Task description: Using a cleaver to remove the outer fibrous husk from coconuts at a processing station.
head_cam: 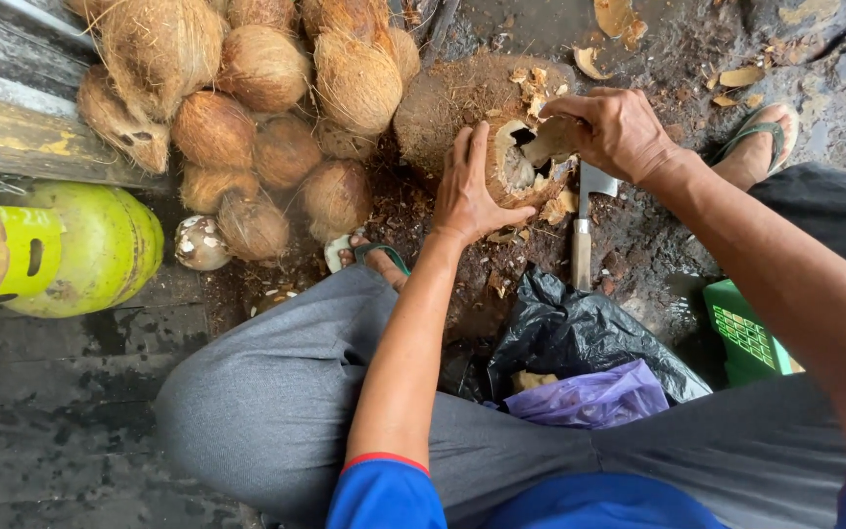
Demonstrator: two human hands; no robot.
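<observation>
My left hand (467, 191) presses flat against the side of a brown coconut (519, 167) with a broken-open top that rests on a round wooden block (452, 98). My right hand (611, 129) grips a piece of husk or shell (552, 139) at the coconut's opening. A cleaver (585, 230) with a pale handle lies on the ground just below the coconut, untouched.
A heap of several hairy coconuts (266, 108) lies at the upper left. A green gas cylinder (80, 250) lies at the left. A black plastic bag (580, 328) and a purple one (594, 397) sit between my knees, a green basket (751, 338) at right. Husk scraps litter the wet ground.
</observation>
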